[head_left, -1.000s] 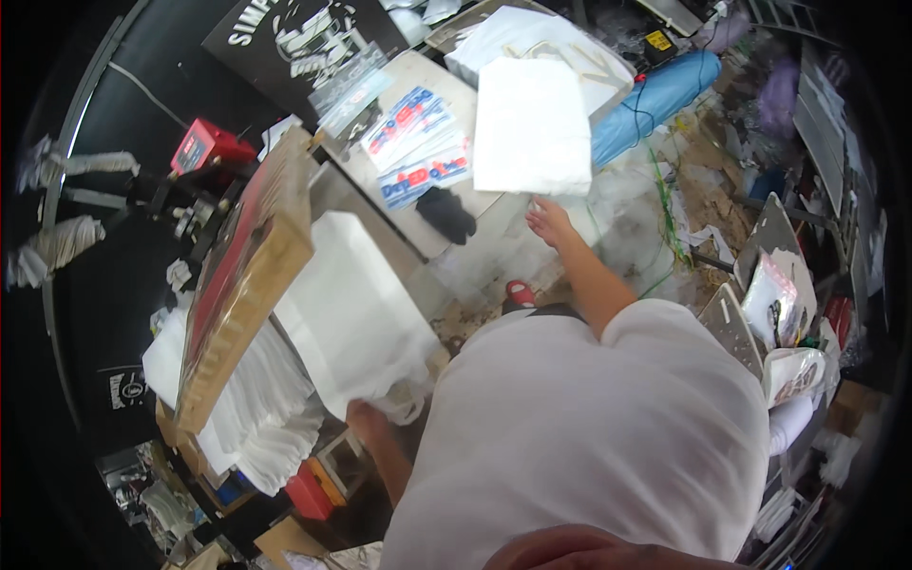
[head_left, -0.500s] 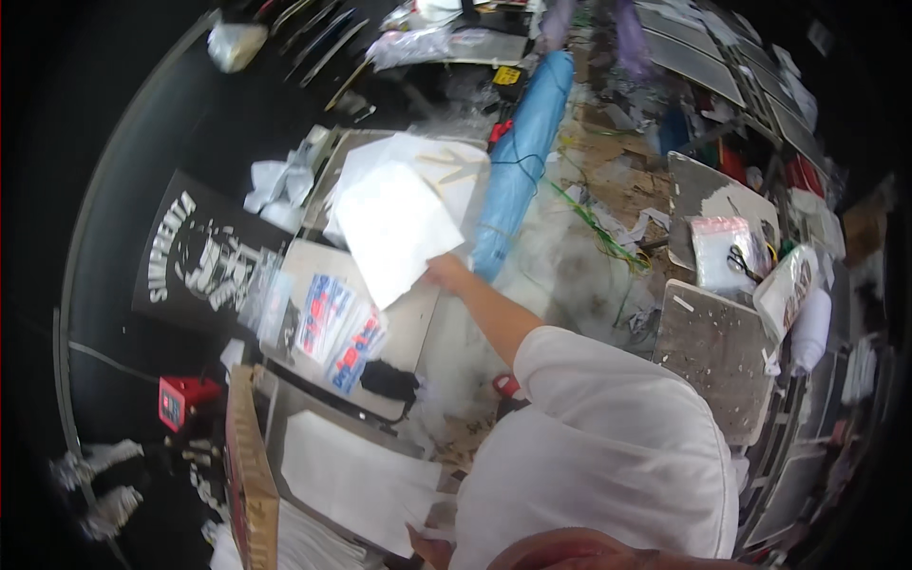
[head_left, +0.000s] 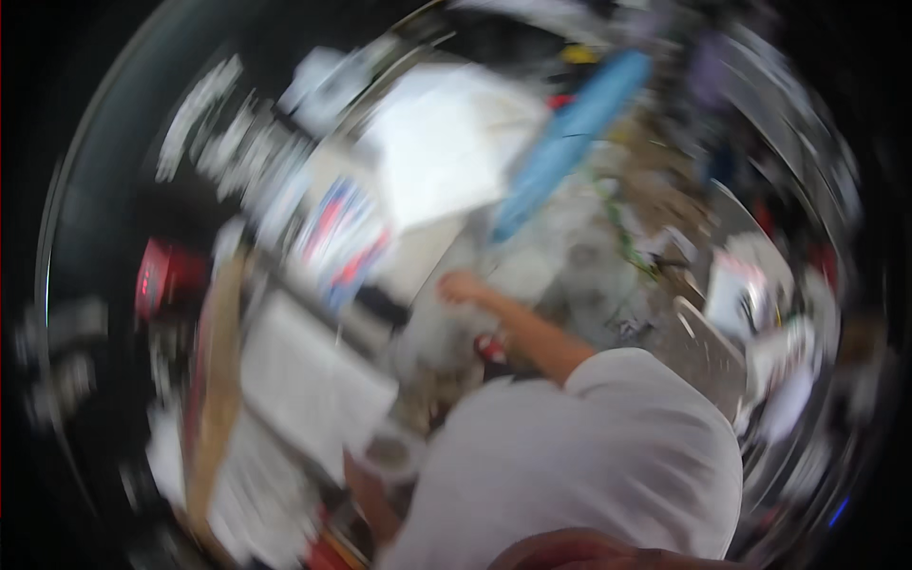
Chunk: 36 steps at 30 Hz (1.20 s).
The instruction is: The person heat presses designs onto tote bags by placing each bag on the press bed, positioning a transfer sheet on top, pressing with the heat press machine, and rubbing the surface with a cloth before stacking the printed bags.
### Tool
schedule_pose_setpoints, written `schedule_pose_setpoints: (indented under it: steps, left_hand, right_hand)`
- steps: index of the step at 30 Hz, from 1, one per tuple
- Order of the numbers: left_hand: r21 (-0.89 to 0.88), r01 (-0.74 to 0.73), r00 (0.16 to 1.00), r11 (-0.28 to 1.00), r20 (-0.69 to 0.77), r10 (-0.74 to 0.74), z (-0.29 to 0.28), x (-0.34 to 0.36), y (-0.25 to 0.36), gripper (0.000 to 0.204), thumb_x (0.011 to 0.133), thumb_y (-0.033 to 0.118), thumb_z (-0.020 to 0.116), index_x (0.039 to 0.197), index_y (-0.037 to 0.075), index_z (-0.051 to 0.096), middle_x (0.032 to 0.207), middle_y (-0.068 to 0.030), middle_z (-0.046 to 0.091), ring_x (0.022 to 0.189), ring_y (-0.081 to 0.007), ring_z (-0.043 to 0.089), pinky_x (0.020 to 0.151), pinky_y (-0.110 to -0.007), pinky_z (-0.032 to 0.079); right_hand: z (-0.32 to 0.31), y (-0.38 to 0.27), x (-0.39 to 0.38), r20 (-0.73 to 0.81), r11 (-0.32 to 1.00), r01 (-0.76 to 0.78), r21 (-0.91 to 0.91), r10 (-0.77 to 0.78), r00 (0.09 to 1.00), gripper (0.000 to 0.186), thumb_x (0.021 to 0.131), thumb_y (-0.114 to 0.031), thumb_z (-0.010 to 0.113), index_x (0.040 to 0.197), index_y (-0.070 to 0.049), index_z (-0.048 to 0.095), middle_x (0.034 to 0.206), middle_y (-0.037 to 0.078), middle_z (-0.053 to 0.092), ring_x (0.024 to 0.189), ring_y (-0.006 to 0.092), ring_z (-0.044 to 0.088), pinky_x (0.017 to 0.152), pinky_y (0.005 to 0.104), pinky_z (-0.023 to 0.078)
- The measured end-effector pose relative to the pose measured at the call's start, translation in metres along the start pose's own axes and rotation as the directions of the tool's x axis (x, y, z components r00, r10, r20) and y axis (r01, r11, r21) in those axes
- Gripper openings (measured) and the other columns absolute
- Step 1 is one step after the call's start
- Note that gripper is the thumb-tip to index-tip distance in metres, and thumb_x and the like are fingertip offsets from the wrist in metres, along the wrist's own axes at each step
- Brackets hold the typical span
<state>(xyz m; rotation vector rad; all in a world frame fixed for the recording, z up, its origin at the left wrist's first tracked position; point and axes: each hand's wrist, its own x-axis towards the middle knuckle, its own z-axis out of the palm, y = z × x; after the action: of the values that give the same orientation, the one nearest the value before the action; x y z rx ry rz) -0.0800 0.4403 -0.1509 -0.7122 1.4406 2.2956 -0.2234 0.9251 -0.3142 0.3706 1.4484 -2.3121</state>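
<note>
My right hand (head_left: pixel 460 287) hangs over the floor beside the boards, fingers curled in, with nothing seen in it. Beyond it, a white paper sheet (head_left: pixel 437 176) lies on other pale sheets on the far board. My left hand (head_left: pixel 356 470) is low in the picture, by the near corner of another white sheet (head_left: pixel 313 375) on the near board. Its fingers are smeared, so I cannot make out whether it grips that sheet. Printed white, red and blue plastic packets (head_left: pixel 340 237) and a dark cloth (head_left: pixel 383 307) rest on the middle board (head_left: pixel 418 261).
A long blue wrapped roll (head_left: pixel 575 138) leans past the far board. At left are a cardboard box (head_left: pixel 217 408) and a red device (head_left: pixel 169 275). Grey boards (head_left: pixel 708 351) with a clear packet (head_left: pixel 736 294) stand at right. Green cords (head_left: pixel 622 233) lie on the littered floor.
My right hand has let go of the white sheet and drawn back toward me. My left hand shows more, beside the near sheet. The whole view has turned and blurred.
</note>
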Motion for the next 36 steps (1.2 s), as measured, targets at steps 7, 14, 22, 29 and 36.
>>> schedule_pose_setpoints:
  steps: [7, 14, 22, 29, 36]
  left_hand:
    - [-0.254, 0.001, 0.963, 0.967, -0.260, -0.070, -0.057, -0.024, -0.016, 0.032, 0.095, 0.018, 0.058, 0.121, -0.001, 0.059, 0.118, -0.0120, 0.064, 0.104, -0.0243, 0.062, 0.095, -0.037, 0.049]
    - [0.090, 0.098, 0.943, 0.991, -0.327, -0.063, -0.078, -0.023, -0.018, 0.032, 0.092, 0.028, 0.063, 0.108, 0.001, 0.067, 0.097, -0.0096, 0.069, 0.085, -0.0189, 0.066, 0.076, -0.033, 0.053]
    - [0.714, -0.079, 0.990, 0.696, -0.028, 0.141, -0.088, -0.030, 0.009, 0.036, 0.092, 0.029, 0.058, 0.087, -0.005, 0.068, 0.078, -0.0114, 0.070, 0.064, -0.0164, 0.066, 0.066, -0.035, 0.052]
    - [0.857, -0.185, 0.936, 0.482, 0.003, 0.353, -0.129, -0.016, 0.041, 0.024, 0.086, 0.024, 0.062, 0.081, 0.001, 0.069, 0.075, -0.0159, 0.069, 0.071, -0.0289, 0.068, 0.068, -0.038, 0.052]
    - [0.845, -0.311, 0.705, 0.435, -0.102, 0.702, -0.131, 0.017, 0.062, 0.022, 0.076, 0.018, 0.077, 0.081, 0.002, 0.064, 0.077, -0.0149, 0.066, 0.073, -0.0322, 0.065, 0.067, -0.041, 0.050]
  right_hand:
    - [0.143, -0.057, -0.098, -0.067, 0.954, -0.156, -0.254, 0.144, 0.987, 0.029, 0.090, -0.022, 0.063, 0.112, -0.004, 0.059, 0.087, 0.004, 0.065, 0.076, 0.0107, 0.062, 0.068, 0.0231, 0.049]
    - [0.285, -0.032, -0.081, 0.210, 0.860, 0.148, -0.488, -0.048, 0.976, 0.042, 0.086, -0.027, 0.069, 0.115, 0.002, 0.057, 0.091, 0.012, 0.068, 0.083, 0.0195, 0.066, 0.075, 0.0305, 0.052]
    - [0.414, 0.016, -0.082, 0.081, 0.282, 0.141, -0.949, -0.216, 0.973, 0.063, 0.075, -0.025, 0.077, 0.126, 0.001, 0.049, 0.091, 0.020, 0.067, 0.086, 0.0360, 0.065, 0.079, 0.0411, 0.052]
    - [0.429, 0.029, -0.137, 0.543, 0.185, 0.543, -0.819, -0.057, 0.838, 0.028, 0.077, -0.017, 0.077, 0.100, -0.005, 0.067, 0.093, 0.016, 0.068, 0.083, 0.0308, 0.066, 0.074, 0.0369, 0.052]
    - [0.370, 0.005, -0.137, -0.040, 0.261, 0.014, -0.965, -0.199, 0.979, 0.034, 0.082, -0.024, 0.077, 0.109, -0.005, 0.067, 0.088, 0.012, 0.068, 0.074, 0.0170, 0.064, 0.069, 0.0349, 0.052]
